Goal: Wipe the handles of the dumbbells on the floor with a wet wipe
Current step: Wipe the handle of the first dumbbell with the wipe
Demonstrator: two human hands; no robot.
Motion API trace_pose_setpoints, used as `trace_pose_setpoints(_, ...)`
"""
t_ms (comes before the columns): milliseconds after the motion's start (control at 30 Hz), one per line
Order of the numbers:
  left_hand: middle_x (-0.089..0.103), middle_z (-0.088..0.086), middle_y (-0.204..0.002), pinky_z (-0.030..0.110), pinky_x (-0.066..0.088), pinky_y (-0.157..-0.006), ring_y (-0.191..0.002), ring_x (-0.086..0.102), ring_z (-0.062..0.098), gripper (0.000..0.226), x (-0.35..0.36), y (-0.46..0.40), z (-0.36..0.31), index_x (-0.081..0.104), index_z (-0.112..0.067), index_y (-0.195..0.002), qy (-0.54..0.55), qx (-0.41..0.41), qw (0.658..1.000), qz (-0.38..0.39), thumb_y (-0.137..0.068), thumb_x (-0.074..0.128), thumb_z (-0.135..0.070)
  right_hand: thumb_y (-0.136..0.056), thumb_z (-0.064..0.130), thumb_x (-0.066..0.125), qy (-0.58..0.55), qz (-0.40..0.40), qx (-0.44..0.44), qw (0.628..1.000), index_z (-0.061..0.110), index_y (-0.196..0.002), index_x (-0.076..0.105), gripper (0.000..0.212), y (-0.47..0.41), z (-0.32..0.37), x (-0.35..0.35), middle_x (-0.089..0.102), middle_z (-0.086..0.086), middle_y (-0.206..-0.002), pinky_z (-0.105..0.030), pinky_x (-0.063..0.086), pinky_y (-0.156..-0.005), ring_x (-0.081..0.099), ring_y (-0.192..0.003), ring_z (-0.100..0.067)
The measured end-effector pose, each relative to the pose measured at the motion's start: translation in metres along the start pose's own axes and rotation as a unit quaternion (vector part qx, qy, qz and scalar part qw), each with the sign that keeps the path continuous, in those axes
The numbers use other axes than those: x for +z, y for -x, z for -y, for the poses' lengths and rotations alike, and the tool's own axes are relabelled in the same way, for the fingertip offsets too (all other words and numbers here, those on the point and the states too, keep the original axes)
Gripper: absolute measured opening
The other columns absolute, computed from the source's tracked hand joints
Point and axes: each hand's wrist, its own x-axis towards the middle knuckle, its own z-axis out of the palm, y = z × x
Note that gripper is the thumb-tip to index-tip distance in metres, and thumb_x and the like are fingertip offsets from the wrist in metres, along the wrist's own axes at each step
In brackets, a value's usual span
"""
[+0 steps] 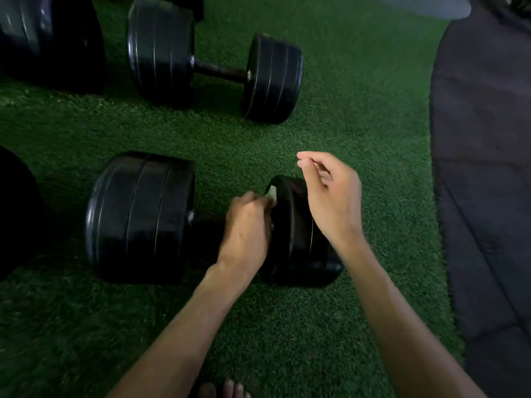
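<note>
A black dumbbell [138, 216] lies on the green turf in front of me. My left hand [247, 228] is wrapped over the right end of its handle [205, 225], pressing a pale wet wipe [271, 193] against it by the right weight; only a corner of the wipe shows. My right hand [330, 193] hovers above the right weight [298, 239] with fingers loosely curled and nothing in it. A second black dumbbell [215, 61] lies farther back, its handle [219, 70] bare.
More black weights sit at the top left [48, 38] and the left edge [17, 211]. A dark rubber mat [485, 168] borders the turf [359, 96] on the right. My toes [224, 390] show at the bottom edge.
</note>
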Motion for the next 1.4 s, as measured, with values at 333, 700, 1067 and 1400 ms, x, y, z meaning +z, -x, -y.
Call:
trace_pose_setpoints(333, 0.049, -0.005, -0.091, 0.026, 0.051, -0.073, -0.079, 0.055, 0.013, 0.02, 0.01, 0.046, -0.004, 0.071, -0.008, -0.109, 0.117, 0.001, 0.992, -0.053, -0.097, 0.056, -0.005, -0.102, 0.032, 0.052, 0.027, 0.01, 0.011, 1.0, 0.026, -0.111, 0.072, 0.023, -0.001, 0.011, 0.009, 0.075, 0.013, -0.09, -0.025, 0.056, -0.086, 0.068, -0.09, 0.008)
trace_pose_setpoints(700, 0.076, -0.003, -0.09, 0.012, 0.055, -0.077, -0.088, 0.072, 0.007, 0.013, 0.03, 0.077, 0.013, 0.073, -0.022, -0.092, 0.499, -0.385, 0.773, -0.074, -0.097, 0.062, -0.017, -0.102, 0.035, 0.052, 0.04, 0.018, 0.011, 0.999, 0.026, -0.113, 0.072, 0.025, 0.003, 0.01, 0.009, 0.075, 0.014, -0.09, -0.026, 0.054, -0.092, 0.067, -0.096, 0.005)
trace_pose_setpoints(1067, 0.067, 0.008, -0.086, 0.012, 0.052, -0.073, -0.081, 0.064, 0.01, 0.014, 0.01, 0.07, -0.012, 0.072, -0.007, -0.086, 0.58, -0.372, 0.724, -0.029, -0.096, 0.062, -0.01, -0.1, 0.037, 0.052, 0.044, -0.009, 0.012, 0.999, 0.028, -0.102, 0.073, 0.023, 0.001, 0.011, 0.014, 0.075, 0.016, -0.083, -0.034, 0.057, -0.082, 0.069, -0.085, 0.002)
trace_pose_setpoints(1400, 0.075, -0.004, -0.104, 0.029, 0.057, -0.093, -0.097, 0.07, 0.003, 0.021, -0.029, 0.023, -0.032, 0.073, -0.015, -0.113, 0.441, -0.227, 0.867, -0.046, -0.092, 0.07, -0.014, -0.097, 0.029, 0.06, 0.019, 0.125, -0.022, 0.992, 0.026, -0.115, 0.074, 0.022, -0.001, 0.008, -0.003, 0.074, 0.015, -0.108, -0.037, 0.052, -0.1, 0.066, -0.107, 0.0)
